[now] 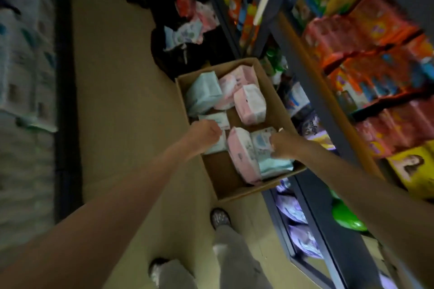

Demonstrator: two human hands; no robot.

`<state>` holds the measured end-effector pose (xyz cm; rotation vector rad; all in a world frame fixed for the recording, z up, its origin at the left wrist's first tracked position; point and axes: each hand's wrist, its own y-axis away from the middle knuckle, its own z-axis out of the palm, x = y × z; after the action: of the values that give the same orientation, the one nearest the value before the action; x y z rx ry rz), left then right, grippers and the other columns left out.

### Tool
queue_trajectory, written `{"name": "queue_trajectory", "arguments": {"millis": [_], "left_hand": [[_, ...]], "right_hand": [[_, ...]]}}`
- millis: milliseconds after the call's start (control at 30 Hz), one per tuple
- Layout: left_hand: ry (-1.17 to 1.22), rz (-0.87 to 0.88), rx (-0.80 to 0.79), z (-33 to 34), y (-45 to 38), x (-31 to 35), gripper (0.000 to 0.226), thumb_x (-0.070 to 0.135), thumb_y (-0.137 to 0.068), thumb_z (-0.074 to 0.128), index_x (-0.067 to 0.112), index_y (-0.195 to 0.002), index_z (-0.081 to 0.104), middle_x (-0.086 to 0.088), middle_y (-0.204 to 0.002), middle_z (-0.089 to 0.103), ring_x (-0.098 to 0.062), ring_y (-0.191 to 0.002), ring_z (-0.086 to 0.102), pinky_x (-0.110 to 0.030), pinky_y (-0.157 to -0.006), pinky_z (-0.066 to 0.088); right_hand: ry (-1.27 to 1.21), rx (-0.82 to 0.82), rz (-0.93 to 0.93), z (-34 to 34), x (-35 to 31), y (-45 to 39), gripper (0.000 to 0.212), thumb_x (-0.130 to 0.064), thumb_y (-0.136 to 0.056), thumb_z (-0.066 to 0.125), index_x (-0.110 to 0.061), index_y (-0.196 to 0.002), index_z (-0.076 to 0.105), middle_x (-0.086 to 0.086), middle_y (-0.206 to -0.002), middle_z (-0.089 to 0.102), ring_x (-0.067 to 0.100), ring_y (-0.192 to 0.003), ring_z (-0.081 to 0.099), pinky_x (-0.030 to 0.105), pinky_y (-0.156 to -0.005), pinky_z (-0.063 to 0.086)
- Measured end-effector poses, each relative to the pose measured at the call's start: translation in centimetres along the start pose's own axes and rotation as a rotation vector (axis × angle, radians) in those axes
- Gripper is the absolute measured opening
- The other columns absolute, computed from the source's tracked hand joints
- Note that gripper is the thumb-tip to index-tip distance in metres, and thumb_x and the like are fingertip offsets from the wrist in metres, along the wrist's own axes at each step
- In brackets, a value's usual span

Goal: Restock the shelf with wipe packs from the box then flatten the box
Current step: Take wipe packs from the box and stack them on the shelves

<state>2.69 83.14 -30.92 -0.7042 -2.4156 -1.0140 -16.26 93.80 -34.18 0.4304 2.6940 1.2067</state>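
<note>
My left grip (203, 132) is curled over a small white wipe pack (215, 121) at the box's left wall, apparently grasping it, though blur hides the fingers; my right grip (283, 144) is clenched on the top edge of a pale-blue pack (263, 142) near the right wall. Both arms reach down from above into the open cardboard box (274, 103), which sits on the tan floor (122, 101), pressed against the foot of the dark metal shelf (312, 110) on my right.

I count about eight packs in the box: three pink, among them one standing beside my right grip (242, 155) and one farther in (250, 104); a mint-blue pack (203, 94) at the far left; a flat teal one (274, 166) under my right wrist; the rest are small and white or blue. The count is uncertain where packs overlap.

Beyond the box lie black bags (169, 54) spilling more packs. The shelf carries orange and red packages (366, 54). Stacked white bundles (23, 54) line the aisle's left. My two shoes (219, 218) stand just short of the box.
</note>
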Motion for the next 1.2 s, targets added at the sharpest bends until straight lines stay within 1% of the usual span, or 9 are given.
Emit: {"name": "queue_trajectory", "arguments": {"millis": [233, 367, 567, 700, 767, 833, 967, 1067, 1200], "left_hand": [[-0.095, -0.013, -0.172, 7.8, -4.4, 2.7, 0.032, 0.007, -0.094, 0.038, 0.006, -0.116, 0.061, -0.011, -0.125, 0.060, -0.025, -0.116, 0.056, -0.030, -0.097, 0.043], [-0.109, -0.010, -0.186, 9.5, -5.1, 3.2, 0.032, 0.007, -0.094, 0.038, 0.004, -0.116, 0.061, -0.013, -0.122, 0.062, -0.026, -0.114, 0.057, -0.035, -0.097, 0.045], [-0.183, -0.036, -0.195, 7.6, -5.0, 3.9, 0.030, 0.011, -0.091, 0.047, 0.008, -0.119, 0.056, -0.010, -0.127, 0.058, -0.024, -0.117, 0.054, -0.031, -0.097, 0.042], [-0.192, -0.067, -0.146, 4.1, -3.6, 4.5, 0.040, 0.019, -0.088, 0.056, 0.006, -0.126, 0.050, -0.009, -0.130, 0.052, -0.024, -0.117, 0.052, -0.029, -0.089, 0.044], [-0.076, -0.158, -0.048, 0.8, -3.0, 5.2, 0.034, 0.016, -0.091, 0.051, 0.000, -0.120, 0.056, -0.014, -0.119, 0.058, -0.023, -0.104, 0.054, -0.018, -0.066, 0.041], [0.073, -0.243, 0.101, -3.6, -1.8, 5.4, 0.026, 0.012, -0.092, 0.048, -0.001, -0.111, 0.060, -0.022, -0.115, 0.060, -0.021, -0.093, 0.051, -0.019, -0.057, 0.036], [-0.192, -0.150, 0.336, -13.0, 4.2, 3.2, 0.032, 0.006, -0.089, 0.045, 0.004, -0.119, 0.055, -0.017, -0.125, 0.058, -0.031, -0.111, 0.057, -0.033, -0.087, 0.046], [-0.555, -0.095, 0.336, -18.5, 10.1, -0.1, 0.070, 0.008, -0.082, 0.054, 0.020, -0.145, 0.023, -0.007, -0.146, 0.034, -0.029, -0.130, 0.038, -0.039, -0.104, 0.039], [-0.885, -0.160, 0.338, -22.8, 19.7, -4.7, 0.099, 0.033, -0.078, 0.066, 0.022, -0.149, -0.002, 0.003, -0.156, 0.007, -0.026, -0.141, 0.014, -0.043, -0.111, 0.027]], "right_hand": [[0.074, -0.125, 0.160, 8.7, 4.9, -3.6, 0.028, -0.010, -0.092, 0.048, -0.008, -0.118, 0.059, 0.011, -0.125, 0.056, 0.028, -0.120, 0.053, 0.041, -0.095, 0.048], [-0.024, 0.096, 0.232, 9.5, 5.0, -4.3, 0.025, -0.001, -0.091, 0.044, -0.001, -0.110, 0.061, 0.017, -0.114, 0.063, 0.034, -0.108, 0.060, 0.040, -0.086, 0.052], [-0.240, 0.191, 0.024, 3.1, 3.2, -5.0, 0.029, -0.021, -0.092, 0.052, -0.004, -0.115, 0.059, 0.015, -0.120, 0.059, 0.031, -0.111, 0.056, 0.034, -0.085, 0.047], [-0.461, 0.133, -0.175, -4.7, 1.5, -2.5, 0.021, -0.017, -0.087, 0.061, -0.010, -0.067, 0.057, 0.004, -0.068, 0.055, 0.019, -0.071, 0.056, 0.029, -0.065, 0.044], [-0.462, 0.123, -0.322, -8.8, -0.1, -0.3, 0.033, -0.013, -0.085, 0.062, -0.008, -0.054, 0.050, 0.003, -0.051, 0.048, 0.018, -0.054, 0.047, 0.031, -0.063, 0.041], [-0.376, 0.099, -0.449, -12.9, -2.1, 1.8, 0.039, -0.014, -0.085, 0.061, -0.010, -0.049, 0.049, -0.003, -0.040, 0.048, 0.016, -0.048, 0.047, 0.033, -0.063, 0.043], [0.066, 0.102, -0.688, -20.1, -9.6, 6.5, 0.029, -0.016, -0.087, 0.060, -0.011, -0.059, 0.051, -0.004, -0.049, 0.053, 0.012, -0.051, 0.050, 0.026, -0.059, 0.041], [0.575, 0.301, -0.852, -24.0, -17.3, 10.8, 0.030, -0.013, -0.084, 0.058, -0.016, -0.059, 0.042, -0.002, -0.060, 0.046, 0.019, -0.064, 0.047, 0.030, -0.055, 0.035], [1.013, 0.647, -1.020, -27.8, -27.6, 18.1, 0.009, -0.010, -0.086, 0.052, -0.013, -0.078, 0.053, 0.003, -0.082, 0.057, 0.024, -0.085, 0.055, 0.030, -0.054, 0.036]]}}
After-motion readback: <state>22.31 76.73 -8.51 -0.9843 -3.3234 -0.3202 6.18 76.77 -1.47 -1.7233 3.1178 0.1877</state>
